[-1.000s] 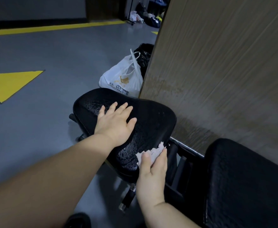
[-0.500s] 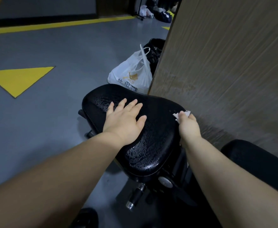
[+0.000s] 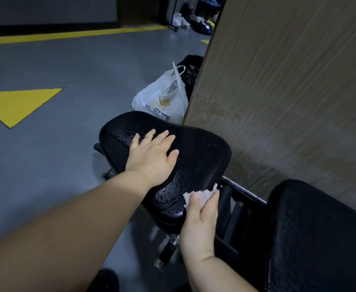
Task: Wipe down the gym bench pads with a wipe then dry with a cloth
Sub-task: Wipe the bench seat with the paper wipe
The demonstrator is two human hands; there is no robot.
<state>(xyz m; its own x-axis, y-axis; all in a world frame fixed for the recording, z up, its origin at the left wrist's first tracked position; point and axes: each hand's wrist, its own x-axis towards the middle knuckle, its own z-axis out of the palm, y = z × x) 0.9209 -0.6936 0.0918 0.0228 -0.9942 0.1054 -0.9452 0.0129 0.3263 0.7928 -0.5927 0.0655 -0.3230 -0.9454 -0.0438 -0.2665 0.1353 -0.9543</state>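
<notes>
Seat pad [image 3: 198, 148] black, wet-beaded; left hand [image 3: 151, 159] flat on it, right hand [image 3: 200, 220] grips wipe [image 3: 202, 193]

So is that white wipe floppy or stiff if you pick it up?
Probably floppy: the wipe is crumpled in the right hand. Likely light, since that hand nearly covers it. Maybe damp and clingy, because the seat pad glistens wet.

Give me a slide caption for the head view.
Bench cleaning: left hand flat on the wet seat pad while the right hand holds a white wipe against its near edge.
</notes>
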